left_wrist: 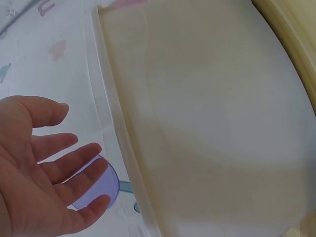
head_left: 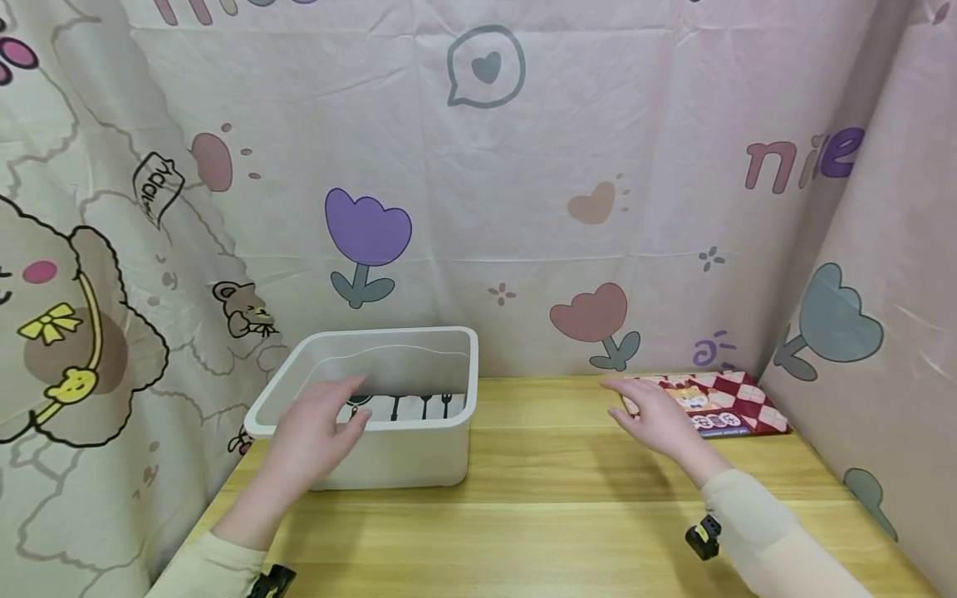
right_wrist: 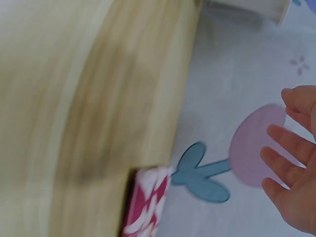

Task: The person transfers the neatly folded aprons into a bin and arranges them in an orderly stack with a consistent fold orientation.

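Observation:
My left hand [head_left: 314, 428] hovers at the near left side of a white plastic bin [head_left: 396, 457], its fingers loosely spread and holding nothing. In the left wrist view the bin's outer wall [left_wrist: 217, 118] fills most of the picture, with the left hand [left_wrist: 59, 168] apart from its rim. Inside the bin, a white surface with dark fork and spoon shapes [head_left: 424, 407] shows partly behind my fingers. My right hand [head_left: 654, 415], relaxed and holding nothing, is over the table beside a flat red-and-white checkered packet [head_left: 748, 407] and overlaps its left end in the head view.
A wooden table [head_left: 538, 515] carries the bin at left and the packet at the back right. Printed curtains [head_left: 478, 183] with flowers and cartoon animals hang behind the table and along both sides. Small black wrist devices [head_left: 704, 536] sit on both sleeves.

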`<state>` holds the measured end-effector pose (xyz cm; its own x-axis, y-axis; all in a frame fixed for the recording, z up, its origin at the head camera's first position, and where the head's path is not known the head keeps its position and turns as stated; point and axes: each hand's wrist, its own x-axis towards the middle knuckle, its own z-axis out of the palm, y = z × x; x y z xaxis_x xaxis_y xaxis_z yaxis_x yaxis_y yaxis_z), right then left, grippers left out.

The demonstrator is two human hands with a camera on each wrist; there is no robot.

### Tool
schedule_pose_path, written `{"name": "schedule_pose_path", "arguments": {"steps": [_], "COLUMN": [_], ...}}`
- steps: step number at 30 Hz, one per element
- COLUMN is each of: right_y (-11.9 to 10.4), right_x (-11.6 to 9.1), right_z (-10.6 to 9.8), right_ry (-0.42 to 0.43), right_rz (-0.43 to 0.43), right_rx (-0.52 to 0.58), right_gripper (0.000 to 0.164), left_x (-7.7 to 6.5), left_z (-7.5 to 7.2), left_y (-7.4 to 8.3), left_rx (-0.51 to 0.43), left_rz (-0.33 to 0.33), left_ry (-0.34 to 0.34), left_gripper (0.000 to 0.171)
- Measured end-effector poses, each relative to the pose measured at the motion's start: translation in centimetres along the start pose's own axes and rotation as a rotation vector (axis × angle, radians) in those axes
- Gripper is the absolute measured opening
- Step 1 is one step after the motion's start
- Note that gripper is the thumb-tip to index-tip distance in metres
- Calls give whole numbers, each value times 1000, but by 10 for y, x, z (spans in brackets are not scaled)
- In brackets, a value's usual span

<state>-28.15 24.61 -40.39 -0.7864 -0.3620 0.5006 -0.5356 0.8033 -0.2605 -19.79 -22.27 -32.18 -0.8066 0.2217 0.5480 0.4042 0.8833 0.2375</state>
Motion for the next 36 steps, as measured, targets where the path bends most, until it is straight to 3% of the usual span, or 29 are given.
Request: {"name": "schedule_pose_path", "arguments": {"steps": [4, 9, 16, 25, 36], "right_y": [13, 25, 42, 65, 85], "right_x": [-8, -16, -23, -31, -39], "right_z": [0, -1, -2, 6, 15], "right_ry": [9, 22, -49, -100, -175], "right_rz": [22, 43, 164, 248, 338], "right_rx": [-15, -18, -29, -35, -75], "right_gripper": [43, 43, 44, 43, 44], "left_x": [-1, -2, -2, 4, 11], "left_z": [3, 10, 20, 33, 44], "left_y": [10, 23, 37, 52, 76], "left_rx": [14, 34, 52, 45, -42], "left_rz": [23, 97, 213, 337, 399], "left_ry": [18, 77, 169, 229, 234], "left_gripper": [47, 48, 49, 48, 47]}}
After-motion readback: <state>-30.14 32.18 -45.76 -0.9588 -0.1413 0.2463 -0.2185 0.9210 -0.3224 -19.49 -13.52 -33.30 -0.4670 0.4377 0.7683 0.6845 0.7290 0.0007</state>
